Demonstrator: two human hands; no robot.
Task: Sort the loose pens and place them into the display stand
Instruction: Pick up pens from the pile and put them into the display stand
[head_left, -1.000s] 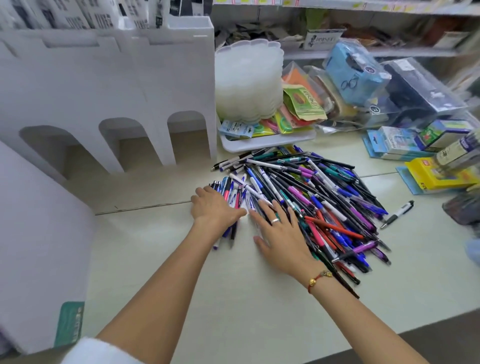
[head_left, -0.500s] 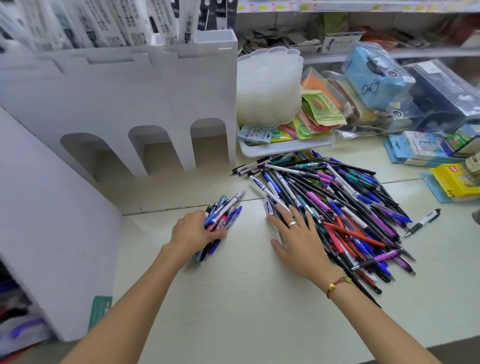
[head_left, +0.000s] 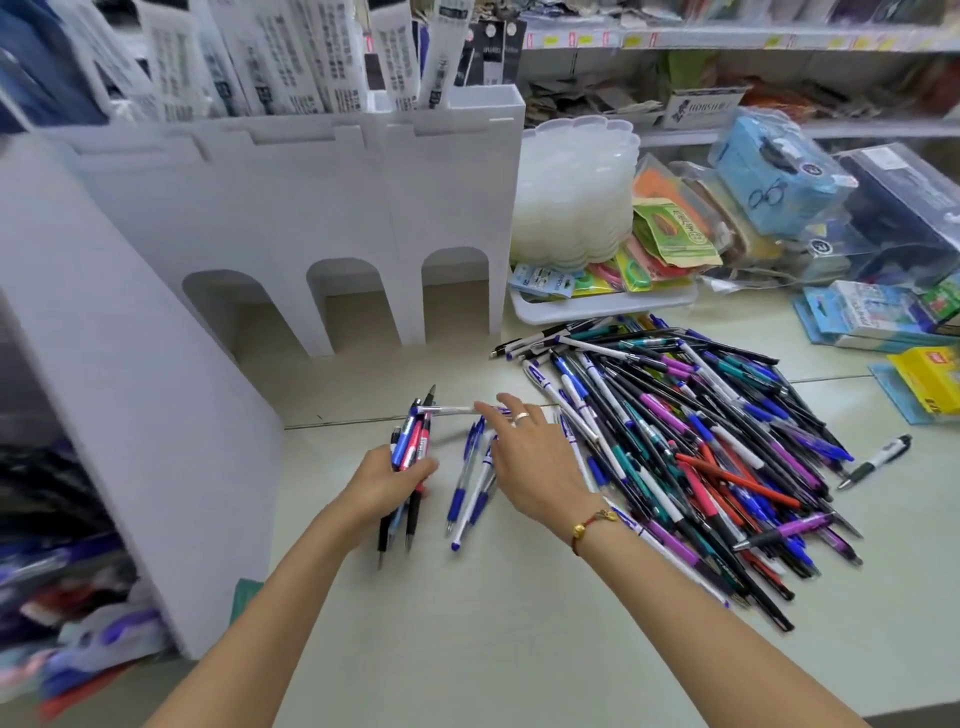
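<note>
While the main heap of pens (head_left: 691, 441) sprawls toward the bench's right edge, a person's left hand (head_left: 387, 480) now grips a bundle of pens (head_left: 410, 457), blue, red and black barrels pointing up and away, lifted off the bench (head_left: 493, 639) where a second ago that hand lay flat on the heap's left fringe. The bundle has come away from the heap and stands well apart from it, nearer the bench's left side. The right hand (head_left: 530, 457), a ring on one finger and a red cord bracelet at the wrist, has left the heap too and now pinches a single white pen (head_left: 449, 410) between fingertips, its tip reaching toward the bundle; whether it touches cannot be told. Beneath that hand a few blue-and-white pens (head_left: 470, 488) lie loose on the bench, between the bundle and the heap. The white display stand (head_left: 291, 208), with three arched openings along its foot and packaged stock in its top slots, stands at the bench's far left corner, apart from both hands. A lone black-and-white pen (head_left: 878, 460) lies beyond the heap by the right edge. The shift suggests sorting has moved from spreading to gathering: one batch is in hand, probably to be topped up with matching pens before going to the stand, while most pens remain unsorted.
</note>
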